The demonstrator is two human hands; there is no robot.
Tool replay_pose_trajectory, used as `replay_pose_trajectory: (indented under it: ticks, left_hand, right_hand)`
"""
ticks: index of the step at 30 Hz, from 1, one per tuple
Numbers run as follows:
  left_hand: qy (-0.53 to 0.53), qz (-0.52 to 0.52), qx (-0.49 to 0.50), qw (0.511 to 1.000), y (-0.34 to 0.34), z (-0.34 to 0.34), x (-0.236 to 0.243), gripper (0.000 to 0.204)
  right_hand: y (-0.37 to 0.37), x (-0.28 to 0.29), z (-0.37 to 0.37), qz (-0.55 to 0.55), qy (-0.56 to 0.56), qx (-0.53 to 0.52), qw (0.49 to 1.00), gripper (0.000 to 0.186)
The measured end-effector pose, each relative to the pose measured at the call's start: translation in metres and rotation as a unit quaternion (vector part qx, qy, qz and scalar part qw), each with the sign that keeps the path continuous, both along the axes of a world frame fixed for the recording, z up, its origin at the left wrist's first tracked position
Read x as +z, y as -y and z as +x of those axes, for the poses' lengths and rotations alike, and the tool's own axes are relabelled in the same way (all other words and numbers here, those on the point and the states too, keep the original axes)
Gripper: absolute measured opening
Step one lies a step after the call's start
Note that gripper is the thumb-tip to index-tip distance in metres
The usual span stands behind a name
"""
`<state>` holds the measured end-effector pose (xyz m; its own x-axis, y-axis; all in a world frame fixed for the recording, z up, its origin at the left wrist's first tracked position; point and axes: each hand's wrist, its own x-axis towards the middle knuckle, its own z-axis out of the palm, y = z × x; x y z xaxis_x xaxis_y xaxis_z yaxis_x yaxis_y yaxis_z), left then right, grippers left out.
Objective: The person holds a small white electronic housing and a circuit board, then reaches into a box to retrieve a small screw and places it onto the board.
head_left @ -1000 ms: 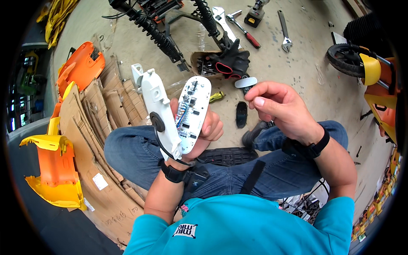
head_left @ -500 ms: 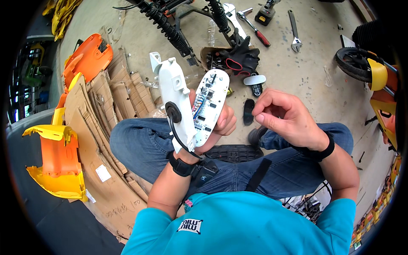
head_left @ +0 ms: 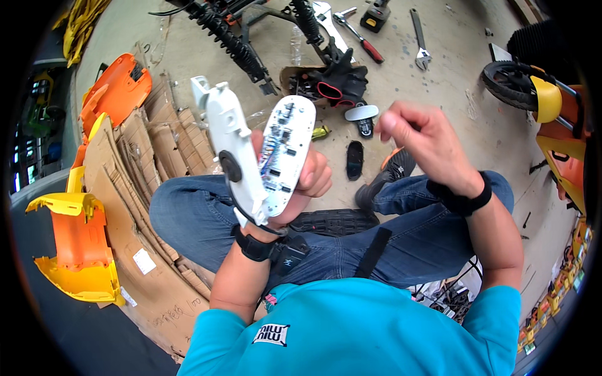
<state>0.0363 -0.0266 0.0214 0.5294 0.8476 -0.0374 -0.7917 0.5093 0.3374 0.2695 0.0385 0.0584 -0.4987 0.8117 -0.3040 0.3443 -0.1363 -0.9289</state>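
Observation:
My left hand (head_left: 312,175) grips an opened white plastic housing (head_left: 229,147) with a black grommet and cable. Alongside its upright shell, a white circuit board (head_left: 290,156) with chips and thin coloured wires faces up. My right hand (head_left: 426,141) is raised to the right, apart from the board, fingers curled and thumb near the index finger; whatever is between them, if anything, cannot be made out. Beyond it on the floor lie a small device with white top (head_left: 362,116), a dark oval piece (head_left: 354,160) and a yellow tool (head_left: 320,132).
A black fork frame (head_left: 222,34) stands ahead, near gloves (head_left: 338,84), wrenches (head_left: 420,44) and a drill (head_left: 376,15). Cardboard sheets (head_left: 125,213) with orange-yellow body panels (head_left: 78,238) lie left. A wheeled orange-yellow vehicle (head_left: 558,138) stands right.
My right hand has risen, its fingertips now higher beside the small white-topped device. My left hand still holds the housing, slightly shifted. The whole view has wavered a little.

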Motion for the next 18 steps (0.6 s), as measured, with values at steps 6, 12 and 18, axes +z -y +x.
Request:
replay_pose_trajectory:
  ticks: [6, 12, 18]
  left_hand:
    - [-0.007, 0.028, 0.027, 0.999, 0.0, -0.008, 0.01, 0.064]
    - [-0.012, 0.056, 0.069, 0.996, -0.003, -0.022, 0.02, 0.059]
    - [-0.021, 0.078, 0.094, 0.992, -0.005, -0.032, 0.028, 0.057]
  right_hand:
    - [-0.028, -0.013, 0.018, 0.074, 0.012, -0.135, 0.988, 0.022]
    - [-0.039, -0.026, 0.023, 0.091, 0.056, -0.129, 0.986, 0.019]
    - [-0.035, -0.041, 0.013, 0.137, 0.109, -0.099, 0.98, 0.019]
